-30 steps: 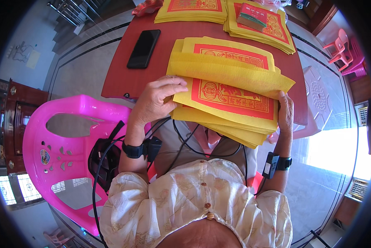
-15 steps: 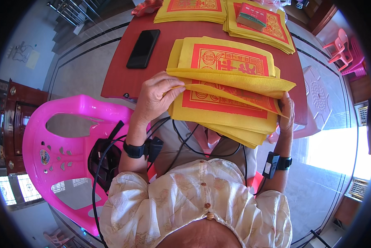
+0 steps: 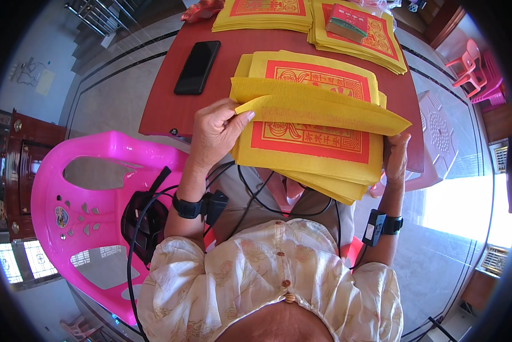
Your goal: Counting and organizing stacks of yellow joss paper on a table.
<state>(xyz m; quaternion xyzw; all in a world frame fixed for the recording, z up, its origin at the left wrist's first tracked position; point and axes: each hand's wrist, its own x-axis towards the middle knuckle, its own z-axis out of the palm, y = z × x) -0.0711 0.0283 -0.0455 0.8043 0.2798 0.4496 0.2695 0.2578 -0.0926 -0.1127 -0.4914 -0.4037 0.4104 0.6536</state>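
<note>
My left hand (image 3: 215,132) pinches the left end of a yellow paper sheet (image 3: 324,108) between thumb and fingers. The sheet stands curled up across the middle of a stack of yellow joss paper (image 3: 301,161), its plain side toward me. Red printed panels show on the stack in front of and behind it. At the stack's right edge is my right hand (image 3: 396,157), fingers stretched up just below the sheet's right corner. It grips nothing that I can see, and part of it is hidden by the paper.
A black phone (image 3: 198,67) lies on the red table (image 3: 159,105), left of the stack. Farther back are two more joss paper stacks (image 3: 261,24), the right one bearing a small thick book (image 3: 347,23). A pink chair (image 3: 110,148) stands at my left; black cables (image 3: 256,196) cross my lap.
The lower sheet that was lifted toward me has swung up against the raised paper, uncovering the printed panel beneath. My right hand's fingers have come away from the sheet's right end.
</note>
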